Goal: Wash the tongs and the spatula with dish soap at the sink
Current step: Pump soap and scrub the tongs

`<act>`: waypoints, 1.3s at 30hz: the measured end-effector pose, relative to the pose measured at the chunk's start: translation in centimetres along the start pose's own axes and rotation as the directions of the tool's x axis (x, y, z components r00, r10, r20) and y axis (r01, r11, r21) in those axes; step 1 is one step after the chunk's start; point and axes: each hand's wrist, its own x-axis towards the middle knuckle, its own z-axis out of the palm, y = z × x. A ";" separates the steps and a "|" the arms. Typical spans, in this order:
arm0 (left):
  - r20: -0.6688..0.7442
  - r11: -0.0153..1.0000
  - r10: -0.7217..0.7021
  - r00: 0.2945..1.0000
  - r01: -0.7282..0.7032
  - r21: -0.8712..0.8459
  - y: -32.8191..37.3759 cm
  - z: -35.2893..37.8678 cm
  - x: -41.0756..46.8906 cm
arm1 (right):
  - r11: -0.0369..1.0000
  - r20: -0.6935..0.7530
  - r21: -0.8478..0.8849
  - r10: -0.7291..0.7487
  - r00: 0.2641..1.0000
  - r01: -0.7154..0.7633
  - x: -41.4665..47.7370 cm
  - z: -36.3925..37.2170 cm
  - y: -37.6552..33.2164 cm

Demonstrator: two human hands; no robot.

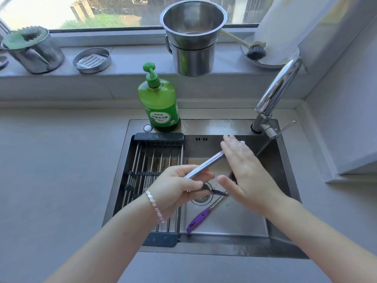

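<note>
Your left hand (pixel 179 184) has its fingers closed round the metal tongs (pixel 206 164) over the sink (pixel 234 237), while your right hand (pixel 244 172) lies flat and open against them. Below, the purple-handled spatula (pixel 201 218) rests in the basin, soap bottle (pixel 159 103) behind on the rim.

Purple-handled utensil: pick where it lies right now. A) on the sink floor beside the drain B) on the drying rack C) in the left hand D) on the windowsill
A: the purple-handled utensil lies on the bottom of the sink, its metal end reaching toward the drain, while the left hand grips a silver tool instead.
</note>
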 end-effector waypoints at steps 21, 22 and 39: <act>-0.044 0.972 0.045 0.998 -0.033 0.233 -0.2 0.5 -0.1 | 0.959 0.048 -0.044 -0.279 0.959 0.281 -1.3 1.1 -2.6; -0.104 0.886 0.164 0.981 -0.101 0.452 -0.3 0.7 -0.2 | 0.951 0.055 -0.043 -0.304 0.951 0.306 -1.5 1.1 -2.8; -0.211 0.751 0.377 0.902 -0.164 0.640 -0.7 -0.1 0.0 | 0.996 -0.033 -0.036 0.075 0.997 -0.076 -1.7 1.6 2.2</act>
